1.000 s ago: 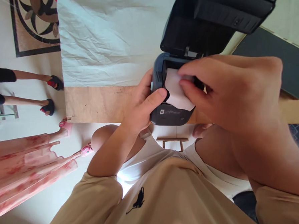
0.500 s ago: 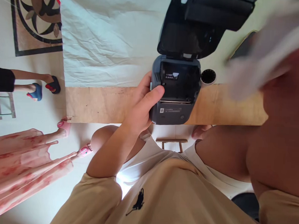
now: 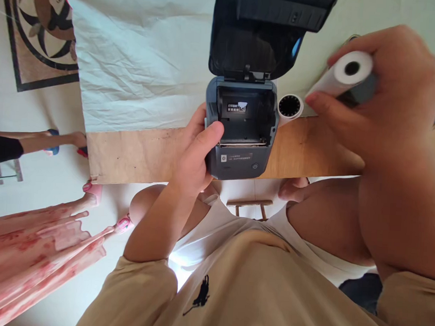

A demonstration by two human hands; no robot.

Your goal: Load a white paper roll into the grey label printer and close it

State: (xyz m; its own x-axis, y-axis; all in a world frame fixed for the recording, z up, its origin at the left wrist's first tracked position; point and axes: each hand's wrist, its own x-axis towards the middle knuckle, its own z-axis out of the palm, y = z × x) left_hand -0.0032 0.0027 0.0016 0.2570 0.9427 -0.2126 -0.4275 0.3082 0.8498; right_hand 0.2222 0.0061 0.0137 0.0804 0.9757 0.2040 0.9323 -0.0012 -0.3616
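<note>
My left hand [image 3: 200, 145] is closed around the left side of a dark portable label printer [image 3: 235, 165], its thumb over the rim. The printer's black lid [image 3: 250, 50] stands raised, and the bay below it shows a small printed sticker and no roll. To the right, my right hand [image 3: 396, 94] grips a white paper roll [image 3: 340, 74] with a dark hollow core, thumb and fingers on either side. Between printer and hand stands a second white roll [image 3: 291, 107] with a black, toothed-looking core, on the table.
Pale cloth [image 3: 146, 57] covers much of the wooden table [image 3: 130, 156]. A dark, flat, gold-edged object [image 3: 359, 92] lies partly behind my right hand. People's legs and a pink patterned dress [image 3: 33, 260] are on the left; a small wooden stool [image 3: 250, 203] stands under the table.
My right hand has come in from the right with the white paper roll, blurred and partly out of view before. The printer in my left hand has shifted slightly left, its lid still raised.
</note>
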